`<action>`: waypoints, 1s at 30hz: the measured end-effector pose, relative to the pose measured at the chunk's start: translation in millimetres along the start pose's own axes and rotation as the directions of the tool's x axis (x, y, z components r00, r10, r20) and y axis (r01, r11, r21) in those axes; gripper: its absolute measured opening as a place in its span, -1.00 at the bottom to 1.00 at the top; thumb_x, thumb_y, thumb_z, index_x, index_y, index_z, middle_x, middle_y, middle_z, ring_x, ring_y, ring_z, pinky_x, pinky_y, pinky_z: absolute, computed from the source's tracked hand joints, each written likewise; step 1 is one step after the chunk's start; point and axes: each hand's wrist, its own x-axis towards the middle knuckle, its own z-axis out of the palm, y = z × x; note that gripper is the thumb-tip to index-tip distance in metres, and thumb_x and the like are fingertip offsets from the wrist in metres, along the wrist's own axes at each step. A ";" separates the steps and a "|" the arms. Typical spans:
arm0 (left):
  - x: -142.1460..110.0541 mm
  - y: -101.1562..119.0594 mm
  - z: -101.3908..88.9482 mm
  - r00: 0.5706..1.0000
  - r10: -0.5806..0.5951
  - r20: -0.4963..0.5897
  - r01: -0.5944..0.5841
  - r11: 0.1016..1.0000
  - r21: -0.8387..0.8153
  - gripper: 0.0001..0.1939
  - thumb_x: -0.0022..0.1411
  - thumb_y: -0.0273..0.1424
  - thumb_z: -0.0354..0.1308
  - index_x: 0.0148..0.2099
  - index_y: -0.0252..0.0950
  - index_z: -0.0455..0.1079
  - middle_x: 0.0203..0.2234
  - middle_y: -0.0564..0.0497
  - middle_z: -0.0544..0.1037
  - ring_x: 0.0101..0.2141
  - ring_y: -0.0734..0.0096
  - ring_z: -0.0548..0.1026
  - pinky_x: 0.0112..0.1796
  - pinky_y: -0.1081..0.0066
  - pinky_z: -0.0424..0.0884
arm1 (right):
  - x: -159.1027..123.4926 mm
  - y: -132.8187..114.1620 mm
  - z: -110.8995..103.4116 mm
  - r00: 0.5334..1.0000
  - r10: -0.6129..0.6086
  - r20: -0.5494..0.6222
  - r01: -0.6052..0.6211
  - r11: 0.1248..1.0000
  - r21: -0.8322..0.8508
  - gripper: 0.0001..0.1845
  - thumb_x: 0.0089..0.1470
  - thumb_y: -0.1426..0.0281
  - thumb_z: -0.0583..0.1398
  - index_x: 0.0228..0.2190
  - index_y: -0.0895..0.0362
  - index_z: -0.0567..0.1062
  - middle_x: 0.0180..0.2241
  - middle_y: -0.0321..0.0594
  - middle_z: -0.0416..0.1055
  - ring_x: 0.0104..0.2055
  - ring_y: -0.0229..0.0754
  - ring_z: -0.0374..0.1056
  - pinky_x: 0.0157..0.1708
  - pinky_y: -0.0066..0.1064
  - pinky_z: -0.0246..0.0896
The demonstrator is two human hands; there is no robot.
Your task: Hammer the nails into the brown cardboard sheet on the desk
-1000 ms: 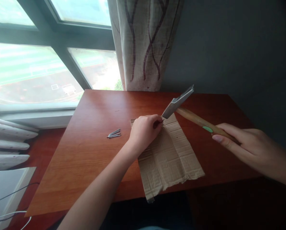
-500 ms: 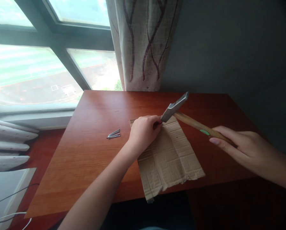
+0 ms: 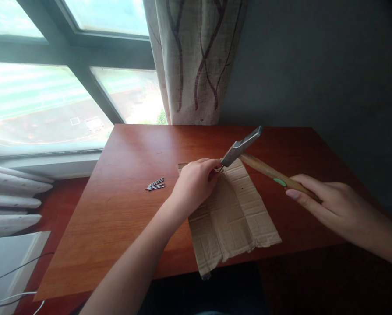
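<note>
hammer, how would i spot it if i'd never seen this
On the brown table lies torn cardboard. The hammer slants from over its far end to the right hand. Its grey metal head, wooden handle and green patch set it apart from the small loose nails.

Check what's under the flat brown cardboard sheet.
The cardboard sheet lies on the reddish-brown wooden table, its near left corner overhanging the edge. Anything between them is covered and can't be seen.
</note>
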 end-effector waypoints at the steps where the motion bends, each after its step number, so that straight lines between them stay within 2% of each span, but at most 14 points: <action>1: -4.1 0.7 -1.0 1.000 0.011 -0.018 -0.010 1.000 0.030 -0.77 0.31 -0.52 0.18 -0.03 -0.21 0.55 -0.21 0.00 0.68 -0.27 0.28 0.62 -0.26 0.36 0.46 | -0.4 0.1 -0.3 1.000 0.004 -0.002 -0.004 1.000 0.002 -0.54 0.37 -0.05 0.01 -0.20 0.02 0.47 -0.45 -0.29 0.49 -0.44 -0.10 0.45 -0.41 -0.32 0.17; 3: -15.1 4.5 -3.4 0.999 0.040 -0.031 -0.037 0.994 0.107 -0.77 0.36 -0.49 0.14 0.01 -0.21 0.53 -0.13 -0.04 0.66 -0.21 0.22 0.61 -0.25 0.31 0.49 | -1.2 -0.6 -1.4 1.000 0.016 0.000 -0.016 1.000 0.009 -0.54 0.36 -0.05 0.01 -0.21 0.02 0.47 -0.45 -0.28 0.49 -0.45 -0.10 0.45 -0.42 -0.32 0.17; 6: -34.6 13.6 -5.7 0.991 0.127 0.029 -0.130 0.974 0.184 -0.81 0.40 -0.43 0.09 -0.06 -0.22 0.53 -0.08 -0.07 0.64 -0.14 0.16 0.57 -0.22 0.24 0.52 | -2.4 -3.8 -3.1 0.999 0.049 0.014 -0.049 0.999 0.020 -0.55 0.36 -0.05 0.01 -0.22 0.02 0.45 -0.46 -0.28 0.49 -0.44 -0.09 0.44 -0.40 -0.32 0.17; 8: -45.9 17.8 -4.8 0.982 0.176 0.071 -0.186 0.964 0.192 -0.83 0.39 -0.41 0.10 -0.09 -0.23 0.53 -0.08 -0.08 0.64 -0.12 0.12 0.55 -0.19 0.18 0.54 | -3.3 -6.0 -3.2 0.998 0.065 0.008 -0.065 0.997 0.028 -0.58 0.37 -0.03 0.02 -0.22 0.01 0.44 -0.45 -0.28 0.49 -0.42 -0.10 0.45 -0.38 -0.32 0.18; 11: -56.4 16.9 0.0 0.976 0.207 0.060 -0.215 0.961 0.172 -0.82 0.38 -0.39 0.12 -0.08 -0.24 0.53 -0.03 -0.10 0.62 -0.06 0.06 0.51 -0.12 0.09 0.55 | -4.3 -7.5 -1.7 0.997 0.073 -0.003 -0.073 0.997 0.029 -0.60 0.38 -0.01 0.03 -0.21 0.01 0.44 -0.45 -0.28 0.51 -0.42 -0.10 0.45 -0.37 -0.33 0.19; 15: -60.1 8.6 7.0 0.972 0.235 0.000 -0.234 0.966 0.107 -0.81 0.40 -0.37 0.12 -0.04 -0.23 0.55 -0.01 -0.10 0.62 -0.04 0.09 0.49 -0.06 0.07 0.54 | -5.9 -7.5 -0.2 0.998 0.064 -0.021 -0.064 0.998 0.010 -0.60 0.37 -0.02 0.04 -0.21 0.00 0.46 -0.44 -0.28 0.52 -0.41 -0.08 0.48 -0.38 -0.33 0.20; 24: -61.6 3.4 12.2 0.970 0.238 -0.054 -0.235 0.971 0.052 -0.80 0.40 -0.36 0.14 -0.03 -0.23 0.57 -0.01 -0.08 0.62 -0.04 0.10 0.48 -0.04 0.08 0.53 | -8.1 -19.1 -1.9 0.999 0.021 -0.037 -0.022 0.999 -0.029 -0.61 0.37 0.01 0.04 -0.23 0.01 0.47 -0.46 -0.25 0.53 -0.45 -0.08 0.48 -0.41 -0.33 0.23; 30: -62.2 2.1 13.3 0.967 0.243 -0.071 -0.241 0.970 0.041 -0.80 0.40 -0.36 0.15 -0.04 -0.24 0.58 -0.02 -0.08 0.63 -0.05 0.10 0.48 -0.06 0.10 0.53 | -5.7 -12.1 6.1 0.999 -0.008 -0.043 0.008 1.000 -0.017 -0.63 0.36 0.02 0.06 -0.20 0.01 0.47 -0.43 -0.27 0.55 -0.42 -0.08 0.51 -0.42 -0.35 0.26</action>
